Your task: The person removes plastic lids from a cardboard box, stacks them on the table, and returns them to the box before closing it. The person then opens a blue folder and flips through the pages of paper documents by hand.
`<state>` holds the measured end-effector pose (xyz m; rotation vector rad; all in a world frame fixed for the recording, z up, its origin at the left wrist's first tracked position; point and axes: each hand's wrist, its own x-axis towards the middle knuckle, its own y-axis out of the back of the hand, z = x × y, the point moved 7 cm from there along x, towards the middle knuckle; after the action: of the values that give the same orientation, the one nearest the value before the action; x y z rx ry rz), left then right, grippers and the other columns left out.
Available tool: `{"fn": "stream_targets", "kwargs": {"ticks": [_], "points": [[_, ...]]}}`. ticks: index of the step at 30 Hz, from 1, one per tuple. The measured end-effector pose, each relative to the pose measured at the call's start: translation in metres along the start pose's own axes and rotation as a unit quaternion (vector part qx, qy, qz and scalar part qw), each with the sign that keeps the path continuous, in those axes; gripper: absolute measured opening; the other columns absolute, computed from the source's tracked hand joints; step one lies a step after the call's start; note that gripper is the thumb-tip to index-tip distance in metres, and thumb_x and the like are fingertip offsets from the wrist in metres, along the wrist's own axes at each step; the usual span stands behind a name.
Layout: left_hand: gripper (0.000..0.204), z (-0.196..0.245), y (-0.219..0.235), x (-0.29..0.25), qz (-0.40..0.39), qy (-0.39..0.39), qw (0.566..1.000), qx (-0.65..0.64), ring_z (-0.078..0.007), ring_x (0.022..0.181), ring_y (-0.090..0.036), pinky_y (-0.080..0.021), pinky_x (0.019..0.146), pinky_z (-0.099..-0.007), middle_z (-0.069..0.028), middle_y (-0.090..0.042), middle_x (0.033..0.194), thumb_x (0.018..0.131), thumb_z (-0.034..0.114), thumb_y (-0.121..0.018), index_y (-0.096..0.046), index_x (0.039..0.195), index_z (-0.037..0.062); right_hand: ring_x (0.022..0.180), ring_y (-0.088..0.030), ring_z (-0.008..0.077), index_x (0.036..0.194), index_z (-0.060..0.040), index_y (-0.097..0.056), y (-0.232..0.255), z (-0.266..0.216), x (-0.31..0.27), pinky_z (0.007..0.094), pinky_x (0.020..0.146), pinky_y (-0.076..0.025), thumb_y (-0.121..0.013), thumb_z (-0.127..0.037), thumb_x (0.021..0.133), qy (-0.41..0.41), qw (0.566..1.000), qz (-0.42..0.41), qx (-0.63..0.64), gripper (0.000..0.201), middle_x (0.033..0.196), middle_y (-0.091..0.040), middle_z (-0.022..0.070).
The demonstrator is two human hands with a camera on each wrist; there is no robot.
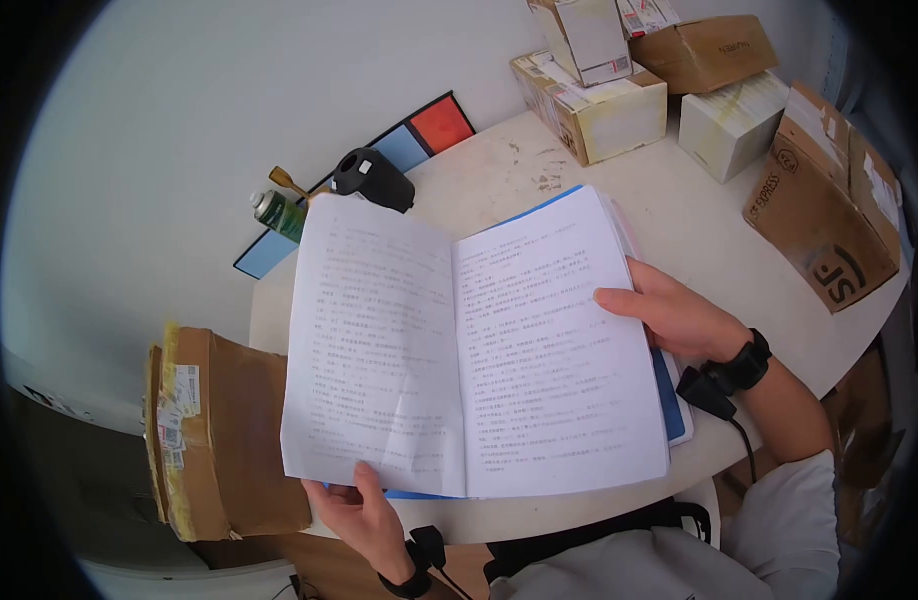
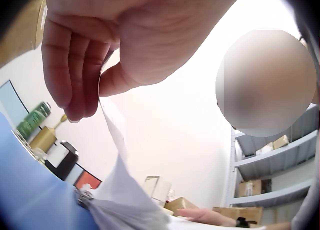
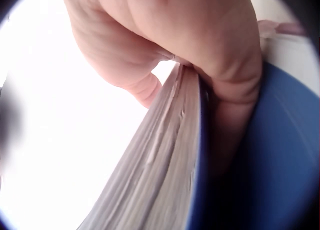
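Left hand pinches the left page at its lower edge; right hand grips the right side of the book, open mid-frame over the table. Judgement: pages limp, crease easily; block weightier, best held by its thick edge.

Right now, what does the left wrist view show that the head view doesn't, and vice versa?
Only the left wrist view shows the shelves and a metal fitting. Only the head view shows the printing on the pages and the strap on the left wrist. Both show the left hand pinching the pages, the right hand, the blue cover, the green can and the red panel.
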<state>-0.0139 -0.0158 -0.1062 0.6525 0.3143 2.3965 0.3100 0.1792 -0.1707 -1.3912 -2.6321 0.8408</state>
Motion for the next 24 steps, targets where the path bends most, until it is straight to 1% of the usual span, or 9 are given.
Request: {"fn": "stream_targets", "kwargs": {"ticks": [2,4,5,6,8,10,12,19,24], "points": [[0.062,-0.009,0.017,-0.002,0.027,0.007,0.998,0.051,-0.0123,0.081,-0.058,-0.047,0.068,-0.026,-0.0122,-0.065,0.106,0.091,-0.004,-0.06,-0.04,0.15,-0.0052,0.116,-0.065,0.0213,0.138,0.0073,-0.052,0.017,-0.011,-0.002,0.0356,0.097,-0.054,-0.06,-0.022,0.105,0.047,0.96,0.125,-0.245,0.045,0.131,-0.065,0.0204],[0.075,0.008,0.037,-0.013,0.119,-0.115,0.964,0.206,-0.0135,0.087,-0.057,-0.049,0.072,-0.0303,-0.0117,-0.061,0.116,0.087,-0.004,-0.062,-0.033,0.156,-0.0019,0.103,-0.067,0.0186,0.132,0.0075,-0.055,0.026,-0.01,0.002,0.0328,0.087,-0.056,-0.06,-0.023,0.105,0.068,0.953,0.124,-0.267,0.042,0.119,-0.069,0.0179],[0.074,0.015,0.046,-0.023,0.157,-0.13,0.961,0.188,-0.0208,0.096,-0.06,-0.052,0.081,-0.0365,-0.0133,-0.059,0.12,0.085,0.002,-0.072,-0.042,0.153,-0.0008,0.09,-0.07,0.0158,0.126,0.0077,-0.059,0.029,-0.014,0.004,0.03,0.077,-0.058,-0.061,-0.024,0.104,0.091,0.942,0.112,-0.304,0.038,0.107,-0.073,0.0154],[0.074,0.02,0.045,-0.029,0.149,-0.129,0.963,0.187,-0.0208,0.096,-0.06,-0.052,0.081,-0.0365,-0.0133,-0.059,0.12,0.085,0.002,-0.072,-0.042,0.153,-0.0008,0.09,-0.07,0.0158,0.126,0.0077,-0.059,0.032,-0.017,0.003,0.03,0.077,-0.058,-0.061,-0.024,0.104,0.086,0.941,0.119,-0.303,0.038,0.107,-0.073,0.0154],[0.066,0.054,0.012,-0.055,-0.081,-0.325,0.935,0.117,-0.0214,0.088,-0.058,-0.049,0.082,-0.0384,-0.0109,-0.057,0.106,0.086,0.001,-0.075,-0.05,0.147,-0.0016,0.071,-0.066,0.0115,0.119,0.0085,-0.063,0.035,-0.024,0.0,0.0268,0.062,-0.055,-0.062,-0.024,0.104,0.059,0.939,0.143,-0.309,0.036,0.089,-0.074,0.0099],[0.069,0.091,-0.053,-0.069,-0.363,-0.328,0.867,0.096,-0.0359,0.107,-0.064,-0.052,0.094,-0.046,-0.018,-0.062,0.123,0.079,0.016,-0.089,-0.06,0.14,0.0019,0.074,-0.067,0.0104,0.117,0.0082,-0.063,0.034,-0.026,-0.002,0.0255,0.06,-0.054,-0.062,-0.023,0.103,0.037,0.938,0.145,-0.312,0.034,0.092,-0.073,0.0098],[0.076,0.105,-0.095,-0.081,-0.448,-0.387,0.765,0.254,-0.0454,0.127,-0.059,-0.052,0.102,-0.0509,-0.0219,-0.062,0.137,0.068,0.03,-0.096,-0.065,0.134,0.007,0.071,-0.066,0.0105,0.117,0.0083,-0.064,0.036,-0.026,-0.003,0.0258,0.059,-0.053,-0.064,-0.024,0.102,0.053,0.945,0.164,-0.278,0.036,0.087,-0.072,0.0081],[0.082,0.073,-0.108,-0.068,-0.497,-0.286,0.785,0.234,-0.0423,0.132,-0.057,-0.053,0.105,-0.0471,-0.0187,-0.061,0.143,0.061,0.027,-0.098,-0.066,0.133,0.0078,0.065,-0.063,0.0154,0.113,0.0093,-0.067,0.041,-0.024,-0.004,0.0306,0.058,-0.05,-0.069,-0.028,0.098,0.084,0.893,0.173,-0.408,0.04,0.076,-0.066,0.0094],[0.076,0.073,-0.11,-0.057,-0.514,-0.25,0.797,0.196,-0.0401,0.128,-0.06,-0.054,0.103,-0.0453,-0.0184,-0.062,0.14,0.058,0.022,-0.098,-0.069,0.127,0.0042,0.064,-0.063,0.0172,0.096,0.0079,-0.069,0.04,-0.031,-0.006,0.0319,0.058,-0.051,-0.063,-0.049,0.103,0.076,0.876,0.191,-0.436,0.058,0.075,-0.065,0.0112]]}}
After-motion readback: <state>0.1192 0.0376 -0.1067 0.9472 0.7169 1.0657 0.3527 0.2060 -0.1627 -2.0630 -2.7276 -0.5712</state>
